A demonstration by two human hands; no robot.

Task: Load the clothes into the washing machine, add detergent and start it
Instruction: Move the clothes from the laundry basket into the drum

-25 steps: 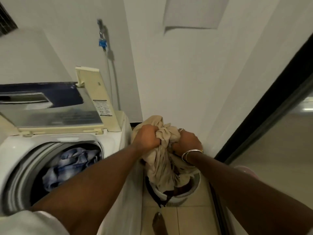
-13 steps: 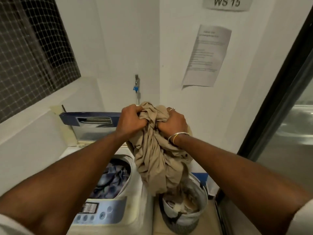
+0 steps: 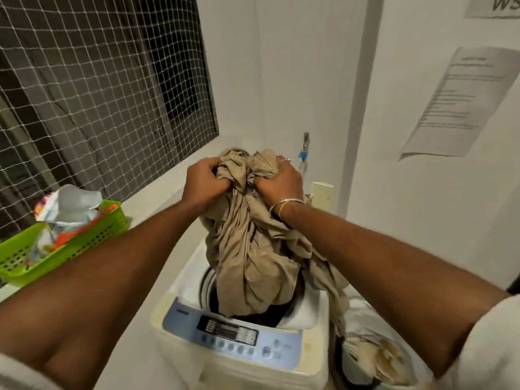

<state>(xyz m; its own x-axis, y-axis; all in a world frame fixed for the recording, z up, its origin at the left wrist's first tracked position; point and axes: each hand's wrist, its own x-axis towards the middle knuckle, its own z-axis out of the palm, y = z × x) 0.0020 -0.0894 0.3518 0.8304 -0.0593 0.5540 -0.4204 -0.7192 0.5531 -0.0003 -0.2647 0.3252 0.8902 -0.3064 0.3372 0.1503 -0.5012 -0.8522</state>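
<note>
A large beige cloth [image 3: 253,249] hangs bunched over the open drum of the white top-loading washing machine [image 3: 180,302]. My left hand [image 3: 204,184] and my right hand [image 3: 278,182] both grip its top, side by side. The cloth's lower end dips into the drum and one fold trails off to the right over the laundry basket [image 3: 374,358]. That basket stands on the floor right of the machine and holds pale clothes. A blue control panel [image 3: 233,337] runs along the machine's front. An opened detergent pouch [image 3: 70,209] sits in a green basket [image 3: 84,243] on the ledge at left.
A netted window [image 3: 98,94] fills the upper left above the white ledge. A water tap [image 3: 305,147] with a blue fitting is on the back wall. The raised lid's cream corner [image 3: 322,192] shows behind my right wrist. A paper notice [image 3: 461,102] hangs on the right wall.
Both hands carried the beige cloth from above the laundry basket leftward to above the machine's drum. My view has swung left, so the green basket and window now show.
</note>
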